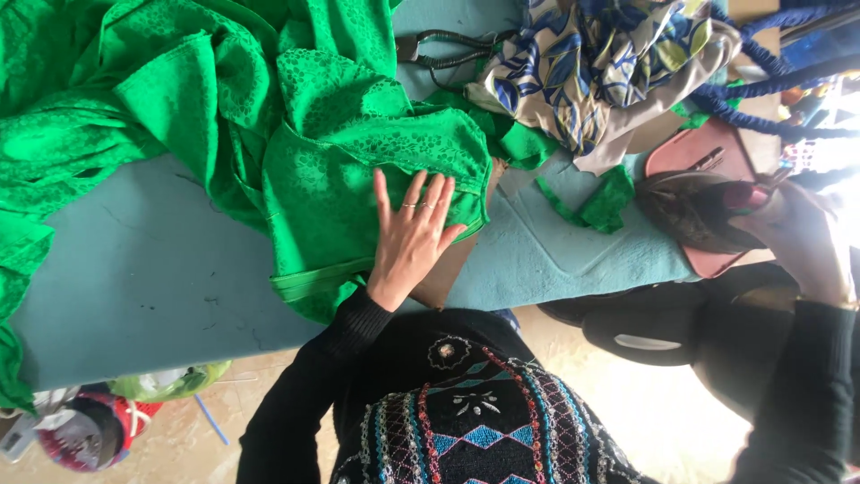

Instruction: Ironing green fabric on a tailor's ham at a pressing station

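Note:
My left hand (412,235) lies flat, fingers spread, on a folded piece of bright green patterned fabric (340,152) that is heaped over the left and middle of the teal-covered table (152,269). It presses the cloth near a hemmed edge, above a brown board (461,264) that sticks out from under it. My right hand (802,237) at the far right grips the handle of a dark iron (690,211), which sits tilted on a pink rest (708,148). Both arms are in black sleeves.
A blue, yellow and white leaf-print cloth (600,54) is piled at the top. Black-handled scissors (448,49) lie beside it. A green scrap (600,202) rests near the iron. Blue cords (770,90) run at the top right. Bags and clutter (98,421) sit on the floor.

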